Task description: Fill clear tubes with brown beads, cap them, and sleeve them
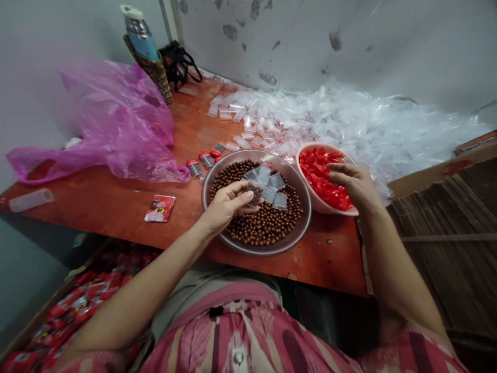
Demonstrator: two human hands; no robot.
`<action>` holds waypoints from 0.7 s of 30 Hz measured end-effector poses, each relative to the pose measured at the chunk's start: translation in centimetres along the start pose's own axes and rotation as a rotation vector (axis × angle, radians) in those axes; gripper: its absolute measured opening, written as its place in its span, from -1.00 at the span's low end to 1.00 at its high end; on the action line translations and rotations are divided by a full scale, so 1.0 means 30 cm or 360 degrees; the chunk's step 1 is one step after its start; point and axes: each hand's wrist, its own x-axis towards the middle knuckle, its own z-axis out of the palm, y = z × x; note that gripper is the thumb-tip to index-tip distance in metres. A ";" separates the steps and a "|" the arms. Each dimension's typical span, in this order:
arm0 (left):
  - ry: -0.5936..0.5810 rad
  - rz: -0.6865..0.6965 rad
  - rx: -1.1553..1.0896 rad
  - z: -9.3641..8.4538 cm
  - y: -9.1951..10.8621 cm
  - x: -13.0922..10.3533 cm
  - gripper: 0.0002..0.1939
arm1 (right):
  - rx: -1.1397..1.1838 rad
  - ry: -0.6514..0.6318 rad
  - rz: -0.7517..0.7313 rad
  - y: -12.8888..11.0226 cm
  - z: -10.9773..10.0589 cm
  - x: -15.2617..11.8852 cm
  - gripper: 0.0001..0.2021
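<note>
My left hand (233, 203) is closed round a small clear container filled with brown balls (255, 192), above a metal bowl (267, 250). Brown balls (256, 228) fill much of the bowl, and several clear containers (272, 182) lie on top of them. At the right, my right hand (355, 184) is over the edge of a pink bowl (323, 205) of red caps (319, 171). Its fingers are apart and point left above the caps, with nothing visible between them.
Clear containers (330, 116) are heaped along the wall. Filled, red-capped containers (200, 163) stand behind the metal bowl. Left are a red packet (160, 208), a purple plastic bag (128, 124) and a clear tube (31, 200). A flask (142, 39) stands at the back; cardboard (435, 233) is right.
</note>
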 end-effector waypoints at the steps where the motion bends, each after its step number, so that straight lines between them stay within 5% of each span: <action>1: -0.0017 0.0018 0.0000 0.000 -0.002 0.000 -0.62 | 0.0229 -0.0098 0.0047 -0.028 0.026 -0.030 -0.69; 5: -0.0002 0.0129 -0.0081 0.001 -0.005 -0.005 -0.64 | 0.0790 -0.0569 0.0226 -0.141 0.173 -0.141 -0.71; 10: 0.0003 0.0216 -0.0208 -0.009 -0.002 -0.009 -0.62 | 0.0894 -0.0971 0.0303 -0.191 0.327 -0.217 -0.69; 17: 0.0085 0.0272 -0.0330 -0.015 -0.019 0.001 -0.62 | 0.0440 -0.0759 -0.0240 -0.217 0.382 -0.242 -0.74; 21: 0.0058 0.0251 -0.0310 -0.013 -0.016 0.000 -0.64 | 0.0601 -0.0777 -0.0125 -0.228 0.388 -0.232 -0.74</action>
